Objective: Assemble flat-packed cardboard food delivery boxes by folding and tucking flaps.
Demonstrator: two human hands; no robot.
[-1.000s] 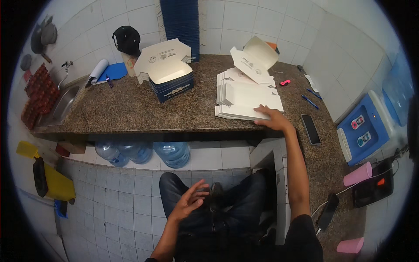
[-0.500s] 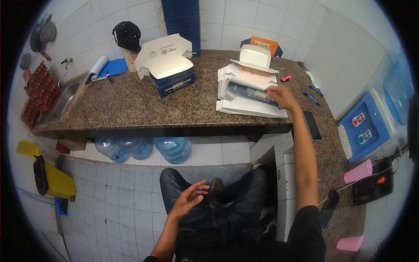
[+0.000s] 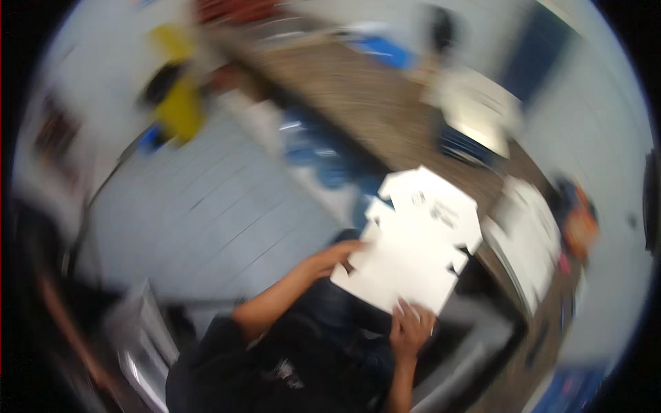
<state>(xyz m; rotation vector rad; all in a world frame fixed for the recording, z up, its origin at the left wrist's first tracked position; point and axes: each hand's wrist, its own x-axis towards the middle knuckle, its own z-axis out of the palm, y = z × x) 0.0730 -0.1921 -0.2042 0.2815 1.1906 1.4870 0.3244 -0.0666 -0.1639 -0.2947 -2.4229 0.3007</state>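
Note:
A flat white box blank (image 3: pixel 416 258) with cut flaps and slots lies over my lap, its printed end flap pointing away from me. My left hand (image 3: pixel 336 260) grips its left edge, the fingertips partly hidden at the cardboard. At the near edge my right hand (image 3: pixel 412 327) holds the blank, fingers on its white face. To the right on the counter rests a pile of white box blanks (image 3: pixel 529 237), blurred. Farther off stand open-lidded boxes (image 3: pixel 475 124), white inside and dark blue outside.
The brown stone counter (image 3: pixel 372 93) runs diagonally past my lap, with blue water bottles (image 3: pixel 330 168) under it. A yellow bin (image 3: pixel 180 113) stands on the tiled floor at the far left. Something like another person's arm (image 3: pixel 76 337) shows blurred at the left edge.
My right hand has brought a box blank from the counter pile to my lap, and my left hand has taken hold of it too. The view has swung to the left and blurred.

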